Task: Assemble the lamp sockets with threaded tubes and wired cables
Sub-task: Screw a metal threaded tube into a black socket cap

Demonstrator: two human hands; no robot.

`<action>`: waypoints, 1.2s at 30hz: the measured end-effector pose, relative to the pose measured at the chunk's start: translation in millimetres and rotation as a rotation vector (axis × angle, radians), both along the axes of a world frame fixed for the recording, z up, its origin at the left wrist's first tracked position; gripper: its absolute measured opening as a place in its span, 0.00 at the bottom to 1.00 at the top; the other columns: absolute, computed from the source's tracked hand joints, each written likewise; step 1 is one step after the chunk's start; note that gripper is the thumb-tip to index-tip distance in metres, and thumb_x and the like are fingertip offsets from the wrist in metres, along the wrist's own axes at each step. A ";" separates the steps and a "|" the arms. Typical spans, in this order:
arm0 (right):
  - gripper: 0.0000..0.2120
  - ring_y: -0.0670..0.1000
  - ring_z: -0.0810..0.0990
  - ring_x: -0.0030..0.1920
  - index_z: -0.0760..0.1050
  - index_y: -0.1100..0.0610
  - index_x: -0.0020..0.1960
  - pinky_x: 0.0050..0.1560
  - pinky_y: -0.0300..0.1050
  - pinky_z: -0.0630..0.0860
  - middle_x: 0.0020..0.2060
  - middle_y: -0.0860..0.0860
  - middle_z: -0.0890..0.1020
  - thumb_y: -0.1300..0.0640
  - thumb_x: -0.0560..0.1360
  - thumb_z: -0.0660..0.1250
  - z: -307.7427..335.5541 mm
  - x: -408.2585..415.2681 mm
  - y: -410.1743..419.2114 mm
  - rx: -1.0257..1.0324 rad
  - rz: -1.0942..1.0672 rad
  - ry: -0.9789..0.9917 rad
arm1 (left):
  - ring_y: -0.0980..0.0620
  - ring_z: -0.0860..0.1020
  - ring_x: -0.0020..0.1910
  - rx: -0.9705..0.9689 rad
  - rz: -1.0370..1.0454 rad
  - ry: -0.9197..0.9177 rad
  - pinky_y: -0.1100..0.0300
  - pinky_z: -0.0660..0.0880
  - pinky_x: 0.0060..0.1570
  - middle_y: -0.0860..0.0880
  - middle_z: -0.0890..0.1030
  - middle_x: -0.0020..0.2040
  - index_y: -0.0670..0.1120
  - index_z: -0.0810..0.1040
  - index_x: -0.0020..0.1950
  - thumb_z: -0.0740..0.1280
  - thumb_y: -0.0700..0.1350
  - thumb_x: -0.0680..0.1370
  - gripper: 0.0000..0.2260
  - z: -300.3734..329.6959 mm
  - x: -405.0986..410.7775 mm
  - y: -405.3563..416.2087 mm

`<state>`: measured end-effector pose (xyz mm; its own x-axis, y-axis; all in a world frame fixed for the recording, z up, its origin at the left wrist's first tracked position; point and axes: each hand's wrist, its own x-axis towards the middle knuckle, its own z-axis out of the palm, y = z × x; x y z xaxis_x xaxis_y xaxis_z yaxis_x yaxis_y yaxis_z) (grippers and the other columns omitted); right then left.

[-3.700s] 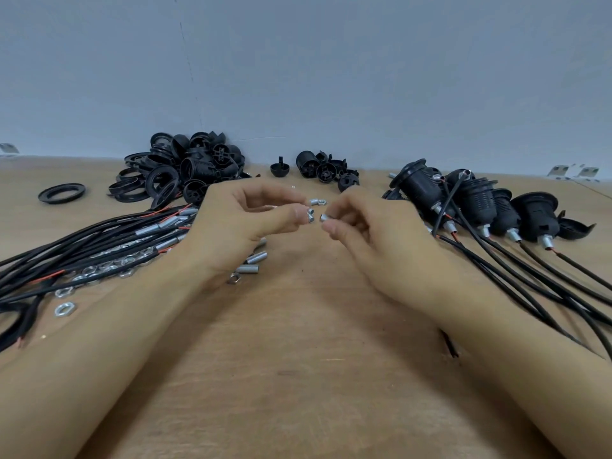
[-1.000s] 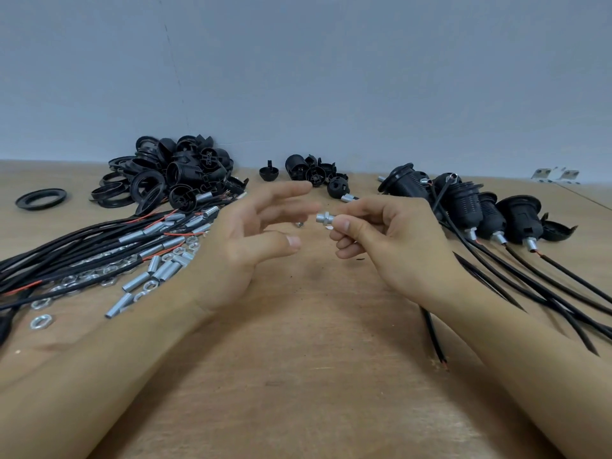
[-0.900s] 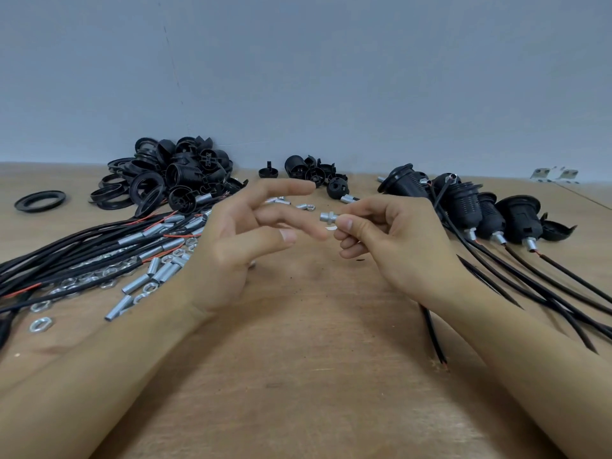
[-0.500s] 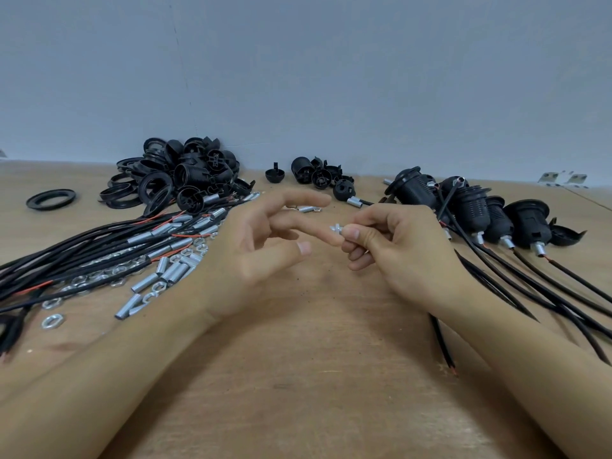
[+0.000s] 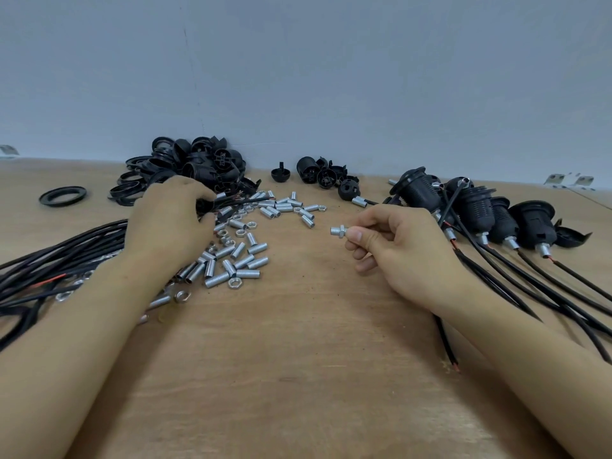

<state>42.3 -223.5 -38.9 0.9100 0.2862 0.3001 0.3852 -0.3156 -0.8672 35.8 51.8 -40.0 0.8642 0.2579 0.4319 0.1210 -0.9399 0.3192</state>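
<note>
I see table [image 5: 298, 376]: matt, grainy wood | threaded tubes [image 5: 238, 256], centre left: bright ridged metal | nuts [image 5: 235, 282]: shiny metal | cables [image 5: 59, 260], left: smooth black sheath | sockets [image 5: 477, 207], upper right: black ribbed plastic, slight sheen | wall [image 5: 331, 77]: matt, smooth.

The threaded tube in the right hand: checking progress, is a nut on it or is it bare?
Nut on: a hex nut sits around the threaded tube, pinched by the right hand.
</note>
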 end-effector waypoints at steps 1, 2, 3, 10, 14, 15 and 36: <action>0.10 0.44 0.81 0.33 0.80 0.51 0.42 0.33 0.37 0.79 0.35 0.51 0.83 0.63 0.78 0.68 0.1 0.0 0.2 -0.002 -0.001 -0.002 | 0.40 0.74 0.63 -0.006 0.006 -0.014 0.46 0.72 0.60 0.44 0.75 0.67 0.47 0.80 0.62 0.69 0.41 0.77 0.14 -0.5 0.1 -0.2; 0.10 0.44 0.81 0.33 0.80 0.51 0.42 0.33 0.38 0.80 0.35 0.52 0.83 0.63 0.78 0.68 0.2 -0.3 0.1 0.001 -0.002 -0.003 | 0.41 0.75 0.61 -0.017 0.019 -0.030 0.48 0.71 0.57 0.44 0.74 0.66 0.47 0.79 0.62 0.70 0.42 0.76 0.14 -0.5 0.3 -0.6; 0.10 0.44 0.80 0.33 0.81 0.51 0.42 0.34 0.38 0.80 0.35 0.52 0.83 0.64 0.78 0.68 0.4 -0.4 0.2 0.004 -0.003 -0.005 | 0.41 0.75 0.59 -0.031 0.033 -0.041 0.48 0.71 0.54 0.43 0.74 0.65 0.47 0.78 0.63 0.71 0.42 0.76 0.16 -0.6 0.6 -0.8; 0.09 0.45 0.80 0.34 0.81 0.52 0.43 0.34 0.40 0.81 0.34 0.52 0.83 0.64 0.78 0.68 1.2 -1.6 -1.2 0.017 0.003 -0.008 | 0.38 0.74 0.54 -0.034 0.086 0.009 0.47 0.72 0.54 0.39 0.69 0.62 0.48 0.74 0.69 0.71 0.47 0.77 0.21 -6.5 6.0 4.5; 0.07 0.46 0.81 0.35 0.81 0.53 0.44 0.35 0.43 0.82 0.35 0.54 0.83 0.63 0.77 0.69 1.7 -1.2 -1.0 0.032 0.009 -0.028 | 0.40 0.75 0.57 -0.095 0.090 -0.115 0.48 0.71 0.58 0.40 0.72 0.63 0.46 0.75 0.64 0.72 0.46 0.76 0.18 -3.0 4.0 4.5; 0.07 0.47 0.81 0.35 0.81 0.53 0.44 0.36 0.43 0.82 0.36 0.54 0.83 0.62 0.77 0.69 2.0 -1.2 -0.6 0.038 0.011 -0.037 | 0.41 0.75 0.57 -0.107 0.077 -0.204 0.48 0.71 0.59 0.40 0.73 0.62 0.47 0.75 0.64 0.72 0.45 0.76 0.18 0.1 2.2 3.0; 0.08 0.50 0.85 0.38 0.81 0.50 0.48 0.41 0.40 0.81 0.39 0.51 0.85 0.63 0.75 0.72 4.7 -6.5 -2.3 0.159 0.144 -0.254 | 0.44 0.85 0.45 -1.537 -0.754 0.131 0.58 0.81 0.46 0.40 0.85 0.51 0.40 0.81 0.58 0.69 0.44 0.72 0.16 -1.2 -25.5 -81.7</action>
